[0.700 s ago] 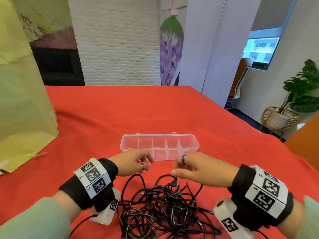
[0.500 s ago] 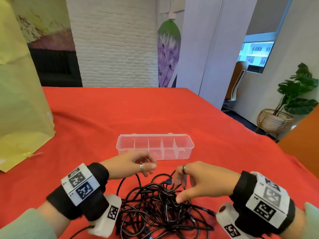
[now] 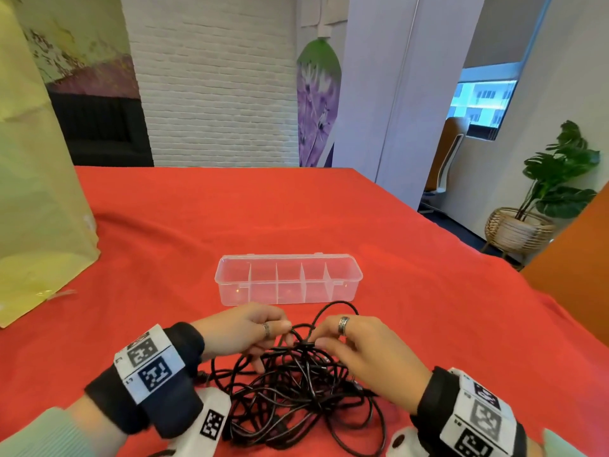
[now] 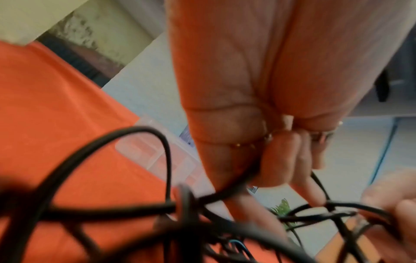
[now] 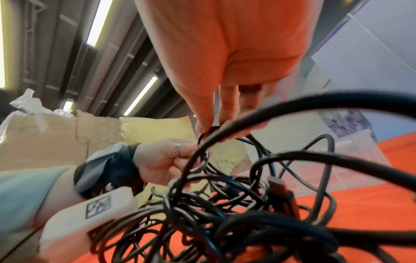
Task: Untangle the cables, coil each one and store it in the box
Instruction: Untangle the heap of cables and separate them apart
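head view: left hand (image 3: 242,328) and right hand (image 3: 365,346) pinch tangled cables (image 3: 296,387).

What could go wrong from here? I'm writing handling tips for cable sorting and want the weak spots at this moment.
1. Both hands, left hand and right hand, pinch strands at the top of the black cable tangle; pulling apart could tighten knots rather than free a cable.
2. The clear box sits just beyond the pile with a loop near its front wall; lifting the tangle might drag or tip it.
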